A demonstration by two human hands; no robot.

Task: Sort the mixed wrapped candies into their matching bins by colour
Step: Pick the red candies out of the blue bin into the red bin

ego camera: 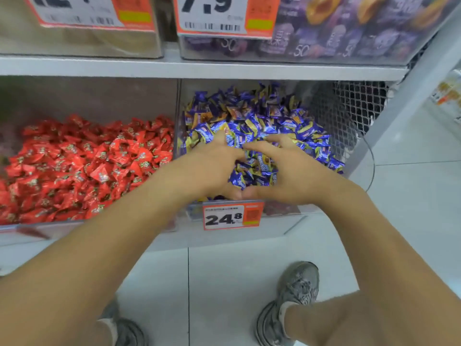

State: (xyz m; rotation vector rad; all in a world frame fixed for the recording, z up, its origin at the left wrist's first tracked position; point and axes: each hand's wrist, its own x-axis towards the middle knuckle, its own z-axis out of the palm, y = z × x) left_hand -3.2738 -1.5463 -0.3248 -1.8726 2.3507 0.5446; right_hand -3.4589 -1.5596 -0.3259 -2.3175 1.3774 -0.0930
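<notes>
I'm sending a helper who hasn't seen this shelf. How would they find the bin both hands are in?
Look at the lower shelf, under the 7.9 tag. The blue bin is the right-hand one, beside the mesh panel. It holds blue-and-gold candies and carries a 24.8 tag; its left neighbour holds red candies.

Both bare arms are reaching forward and down. The left hand (212, 166) and the right hand (287, 171) are lying side by side, palms down. The thumb tips are touching each other at the bottom. The fingers are spreading out and bending a little, and some fingertips are meeting at the top.
</notes>
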